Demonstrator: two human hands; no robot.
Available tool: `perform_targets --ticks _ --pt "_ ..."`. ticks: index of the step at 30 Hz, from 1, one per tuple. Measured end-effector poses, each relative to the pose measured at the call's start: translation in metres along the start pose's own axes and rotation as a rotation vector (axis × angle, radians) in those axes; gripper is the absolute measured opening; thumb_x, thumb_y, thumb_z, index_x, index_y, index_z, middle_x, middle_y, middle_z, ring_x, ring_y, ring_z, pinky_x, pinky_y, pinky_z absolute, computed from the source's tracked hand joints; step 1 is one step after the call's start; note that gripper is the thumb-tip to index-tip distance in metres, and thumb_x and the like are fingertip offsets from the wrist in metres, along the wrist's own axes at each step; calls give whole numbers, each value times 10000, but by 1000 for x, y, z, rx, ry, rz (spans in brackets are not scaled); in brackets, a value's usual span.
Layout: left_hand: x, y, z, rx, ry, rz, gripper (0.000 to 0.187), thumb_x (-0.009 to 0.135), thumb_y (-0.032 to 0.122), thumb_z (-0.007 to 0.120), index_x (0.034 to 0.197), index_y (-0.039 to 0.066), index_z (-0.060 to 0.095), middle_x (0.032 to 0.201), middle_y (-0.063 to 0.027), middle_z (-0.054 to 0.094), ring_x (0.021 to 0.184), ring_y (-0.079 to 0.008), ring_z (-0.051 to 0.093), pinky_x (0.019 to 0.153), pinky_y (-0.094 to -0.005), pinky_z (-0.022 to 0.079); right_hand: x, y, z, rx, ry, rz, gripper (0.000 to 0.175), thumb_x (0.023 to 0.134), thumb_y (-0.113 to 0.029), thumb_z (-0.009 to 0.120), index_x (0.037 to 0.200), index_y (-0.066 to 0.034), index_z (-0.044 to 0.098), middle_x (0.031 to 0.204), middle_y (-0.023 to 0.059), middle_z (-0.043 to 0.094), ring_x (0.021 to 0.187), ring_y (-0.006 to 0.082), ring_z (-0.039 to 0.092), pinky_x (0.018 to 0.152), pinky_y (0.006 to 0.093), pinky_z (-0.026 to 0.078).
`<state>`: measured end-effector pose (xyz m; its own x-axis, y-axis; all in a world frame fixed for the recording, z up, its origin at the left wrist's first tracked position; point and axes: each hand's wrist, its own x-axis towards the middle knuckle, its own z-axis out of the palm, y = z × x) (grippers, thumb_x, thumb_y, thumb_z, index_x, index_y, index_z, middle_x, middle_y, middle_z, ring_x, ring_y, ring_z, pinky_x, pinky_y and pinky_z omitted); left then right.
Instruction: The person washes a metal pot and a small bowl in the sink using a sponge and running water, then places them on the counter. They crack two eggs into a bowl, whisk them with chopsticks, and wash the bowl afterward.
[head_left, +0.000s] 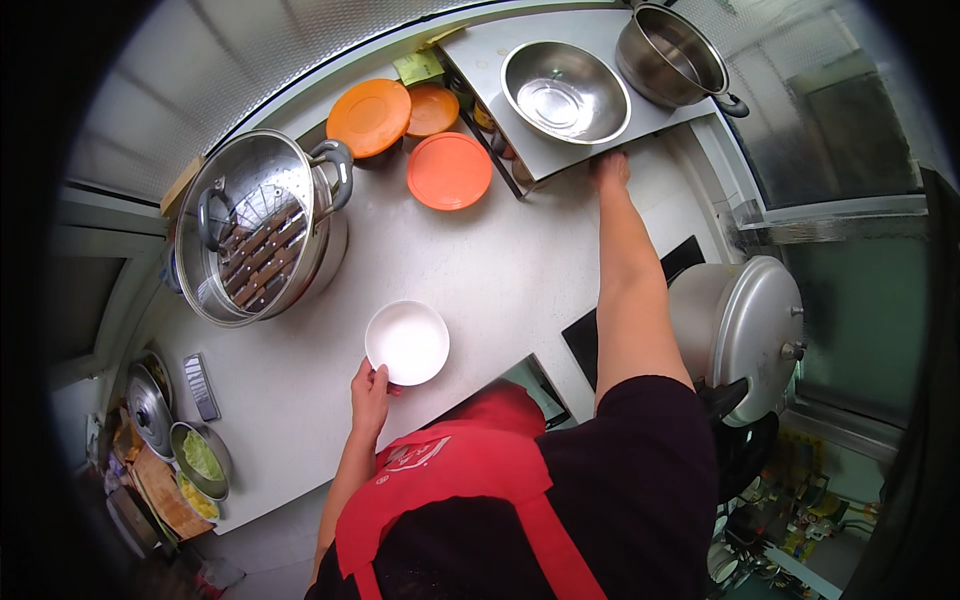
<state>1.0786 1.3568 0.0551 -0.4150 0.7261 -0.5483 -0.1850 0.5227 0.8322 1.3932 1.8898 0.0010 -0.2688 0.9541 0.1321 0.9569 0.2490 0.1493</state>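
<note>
My left hand (373, 391) grips the near left rim of a white bowl (407, 343), thumb on top and fingers below the edge. The inside of the bowl looks plain white. I cannot tell whether its base touches the white countertop (487, 277). At the far right, my right hand (612, 169) reaches under the front edge of a grey metal shelf (547, 161). The shelf partly hides its fingers, so what they touch is not visible. On that shelf, above the hand, sits a wide stainless steel basin (566, 94).
Left stands a large steel pot with a glass lid (262, 225). Orange-lidded containers (448, 171) sit near the window. A deep steel pot (667, 60) shares the shelf. A pressure cooker (757, 337) is right. A phone (201, 386) and a bowl of green leaves (202, 457) lie left.
</note>
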Motion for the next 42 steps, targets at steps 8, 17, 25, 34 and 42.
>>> perform_targets --ticks 8,17,25,34,42 --pt "11 13 16 24 -23 -19 238 1006 131 476 1143 -38 572 823 -96 673 609 -141 612 614 -289 515 -29 1 -11 -2 61 201 293 791 -142 681 1083 -120 678 1134 75 614 977 296 636 783 431 536" --pt "19 7 9 20 -46 -11 246 1002 135 466 1147 -33 574 823 -96 668 615 -146 618 611 -292 518 -81 -13 -43 187 127 385 283 859 -146 611 1140 -119 626 1152 56 590 1042 314 580 849 471 496" --pt "29 -4 -4 19 -79 -19 251 1008 126 471 1185 -27 562 828 -92 671 622 -141 624 602 -288 529 -95 -17 -83 151 -121 508 322 811 -158 644 1125 -95 678 1167 82 618 1125 322 519 954 443 435" --pt "32 -3 -10 45 -73 -66 307 1008 134 471 1259 -26 546 877 -94 678 682 -146 640 643 -286 534 -27 27 -18 249 -289 255 604 749 -222 740 1320 -164 554 1445 114 402 1338 384 402 1017 605 435" --pt "31 -4 -7 43 -42 -96 339 1018 159 495 1300 -24 534 957 -98 670 759 -147 638 656 -285 539 12 50 20 170 -492 223 913 802 -481 664 1567 -238 228 1629 41 196 1475 391 174 1111 630 298"
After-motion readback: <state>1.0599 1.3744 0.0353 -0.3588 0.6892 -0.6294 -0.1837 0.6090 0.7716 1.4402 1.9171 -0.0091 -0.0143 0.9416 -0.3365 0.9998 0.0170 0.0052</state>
